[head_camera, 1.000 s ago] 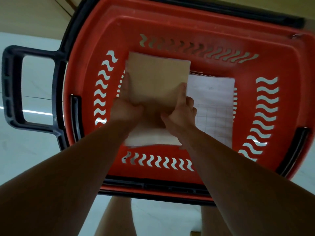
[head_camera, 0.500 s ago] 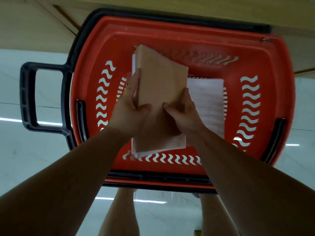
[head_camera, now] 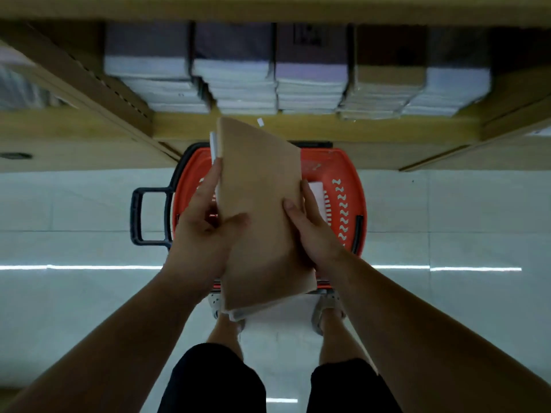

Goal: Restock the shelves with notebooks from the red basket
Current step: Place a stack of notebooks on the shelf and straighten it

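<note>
Head view: left hand [head_camera: 205, 234] and right hand [head_camera: 313, 231] gripped a notebook stack [head_camera: 262, 210] above the red basket [head_camera: 343, 174], below shelf [head_camera: 298, 126].

**Pale tiles under light wooden shelving**

On my feed the floor [head_camera: 74, 204] is glossy and pale, laid in large tiles with thin seams [head_camera: 74, 231] crossing it. Bright strips of reflected light [head_camera: 104, 267] run across it from left to right. Ahead stands a light wooden shelf unit [head_camera: 387, 129]. At its left, a slanting side panel [head_camera: 89, 81] carries a row of small holes. A plain base board [head_camera: 89, 158] meets the floor.
</note>
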`<state>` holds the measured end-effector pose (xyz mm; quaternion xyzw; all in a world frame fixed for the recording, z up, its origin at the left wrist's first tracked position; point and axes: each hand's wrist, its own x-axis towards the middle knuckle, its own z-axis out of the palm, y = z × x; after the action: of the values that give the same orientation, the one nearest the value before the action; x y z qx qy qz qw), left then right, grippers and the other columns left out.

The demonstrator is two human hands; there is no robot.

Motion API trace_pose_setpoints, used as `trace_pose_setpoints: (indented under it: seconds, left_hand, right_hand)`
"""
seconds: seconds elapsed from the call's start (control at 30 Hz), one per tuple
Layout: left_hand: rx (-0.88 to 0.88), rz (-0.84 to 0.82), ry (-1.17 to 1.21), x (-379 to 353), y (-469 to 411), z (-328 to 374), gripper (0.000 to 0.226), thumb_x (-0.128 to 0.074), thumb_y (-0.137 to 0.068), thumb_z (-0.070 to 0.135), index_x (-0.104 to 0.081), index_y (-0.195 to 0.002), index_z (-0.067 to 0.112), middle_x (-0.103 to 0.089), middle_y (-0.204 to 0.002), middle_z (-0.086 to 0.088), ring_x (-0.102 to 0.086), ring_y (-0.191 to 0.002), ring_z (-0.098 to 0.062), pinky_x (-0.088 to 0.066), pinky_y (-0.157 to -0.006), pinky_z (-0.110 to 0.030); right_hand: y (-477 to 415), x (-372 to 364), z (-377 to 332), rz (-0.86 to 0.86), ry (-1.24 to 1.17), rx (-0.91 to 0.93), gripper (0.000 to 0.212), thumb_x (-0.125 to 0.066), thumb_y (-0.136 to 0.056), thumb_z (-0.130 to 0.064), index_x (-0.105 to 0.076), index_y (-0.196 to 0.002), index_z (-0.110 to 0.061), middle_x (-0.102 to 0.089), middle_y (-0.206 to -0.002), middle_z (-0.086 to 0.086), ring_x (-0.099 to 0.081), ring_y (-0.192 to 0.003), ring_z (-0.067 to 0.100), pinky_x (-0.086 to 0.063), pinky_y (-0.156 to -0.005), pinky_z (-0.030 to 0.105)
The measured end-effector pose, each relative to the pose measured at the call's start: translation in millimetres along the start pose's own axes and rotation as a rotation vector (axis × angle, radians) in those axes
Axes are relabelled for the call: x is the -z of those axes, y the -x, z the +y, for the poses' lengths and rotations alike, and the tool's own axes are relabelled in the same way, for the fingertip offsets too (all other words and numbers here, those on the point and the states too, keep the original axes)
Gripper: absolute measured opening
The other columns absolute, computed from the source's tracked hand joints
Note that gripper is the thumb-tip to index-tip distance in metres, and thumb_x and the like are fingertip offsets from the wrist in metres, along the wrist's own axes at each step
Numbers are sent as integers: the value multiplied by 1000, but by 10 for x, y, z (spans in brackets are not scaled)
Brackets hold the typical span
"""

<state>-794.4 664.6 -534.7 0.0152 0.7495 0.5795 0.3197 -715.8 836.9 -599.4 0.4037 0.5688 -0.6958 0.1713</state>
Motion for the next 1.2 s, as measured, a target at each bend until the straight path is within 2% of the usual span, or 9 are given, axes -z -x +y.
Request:
trace_pose_setpoints:
  seconds: [0.1,0.2,0.4,0.53,0.63,0.8,0.9,1.07,1.2]
  left_hand:
    - [-22,-23,39,19,385,627,84,-65,-91,-3,-34,-152,45,-66,-128,-5,-68,-110,-25,-60,-83,-42]
    - [20,30,127,-6,754,1225,85,-68,-88,-2,-38,-149,48,-69,-125,-9,-69,-109,-27,-58,-79,-39]
    - [55,59,163,-232,1329,2179,80,-65,-89,-3,-41,-148,45,-76,-108,-10,-74,-91,-24,-61,-68,-36]
    - [49,83,203,-475,1564,2477,74,-62,-91,-5,-46,-140,47,-76,-103,-8,-74,-84,-20,-60,-65,-33]
    - [60,84,278,-665,1637,2599,66,-59,-92,-8,-52,-129,46,-78,-94,-3,-75,-77,-19,-59,-60,-32]
    - [100,103,296,-709,1460,2848,74,-60,-94,-2,-39,-149,44,-77,-107,0,-75,-87,-23,-62,-70,-39]
    - [82,38,218,-671,1246,3052,76,-60,-95,4,-34,-149,51,-76,-109,2,-75,-90,-23,-61,-69,-37]
    - [24,-81,120,-674,721,3319,81,-65,-89,11,-33,-145,59,-63,-130,2,-67,-109,-29,-57,-91,-54]
    - [-39,-107,96,-871,230,3482,80,-59,-92,5,-29,-153,47,-62,-129,4,-67,-107,-23,-59,-86,-43]
  right_hand:
    - [509,131,-363,-3,-49,21,76,-65,-85,-64,-24,-148,-63,-54,-122,-41,-52,-119,-1,-38,-112,31]
    - [1021,261,-678,-25,-119,76,67,-66,-93,-47,-32,-150,-56,-60,-100,-50,-59,-102,-18,-45,-108,28]
    - [1950,633,-1212,-93,-184,198,73,-67,-97,-26,-27,-154,-49,-62,-119,-32,-64,-98,-12,-53,-84,19]
    - [2334,997,-1486,-104,-95,308,80,-66,-96,-14,-23,-155,-47,-59,-134,-17,-63,-116,6,-55,-96,31]
    - [2548,1204,-1715,-104,-52,352,77,-63,-97,-10,-28,-153,-50,-61,-136,-12,-66,-114,11,-56,-98,40]
    - [2721,1344,-2114,-46,-74,390,64,-58,-98,-4,-44,-143,-49,-76,-106,-8,-74,-90,11,-59,-71,28]
    - [2724,1336,-2328,28,-94,401,65,-58,-98,-7,-45,-144,-50,-75,-111,-3,-74,-95,17,-60,-76,34]
    - [2614,1410,-2619,182,-183,446,66,-63,-93,-7,-50,-141,-51,-69,-123,2,-68,-110,27,-58,-90,50]
    - [2319,1638,-2914,265,-281,425,59,-63,-96,-8,-55,-138,-48,-68,-121,1,-68,-106,25,-59,-82,49]
